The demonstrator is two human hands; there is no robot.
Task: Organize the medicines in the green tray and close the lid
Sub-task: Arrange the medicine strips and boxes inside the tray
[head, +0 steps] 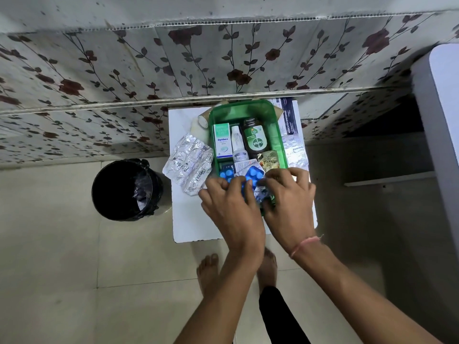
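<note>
The green tray (242, 109) stands open on a small white table (185, 227). Inside it lie a white and green Optibex box (222, 141), a white dropper bottle (238, 147), a dark Dettol bottle (255, 140) and blue tablet strips (252, 173). My left hand (229, 207) and my right hand (289, 194) are both over the tray's near end, fingers closed on the blue tablet strips. Crumpled silver blister strips (190, 162) lie on the table left of the tray. No lid is identifiable.
A black bin (126, 189) with a plastic liner stands on the floor left of the table. A dressing packet (288, 117) and more strips (295, 152) lie right of the tray. A cardboard roll (203, 119) sits at its far left corner. My bare feet are below the table.
</note>
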